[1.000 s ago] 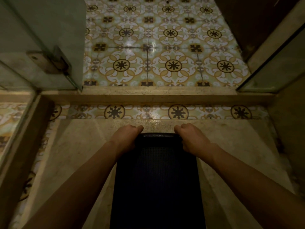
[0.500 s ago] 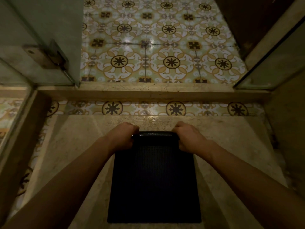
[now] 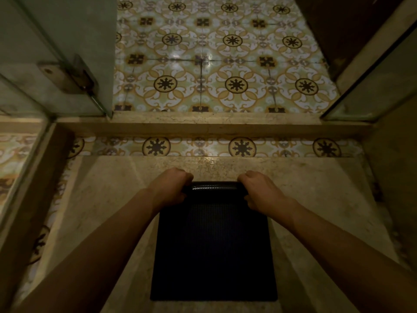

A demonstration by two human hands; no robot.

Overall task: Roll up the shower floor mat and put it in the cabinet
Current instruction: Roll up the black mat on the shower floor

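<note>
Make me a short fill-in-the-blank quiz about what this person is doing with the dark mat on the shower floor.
1. Both hands grip the ____ end of the mat, the end away from the person.
2. That end is curled into a ____, while the rest lies flat.
3. The left hand and right hand hold ____ ends of the curl.
4. Beyond the stone curb lies a ____ tile floor.

Answers: far; roll; opposite; patterned

Two bare, sleeveless forearms (image 3: 108,240)
</note>
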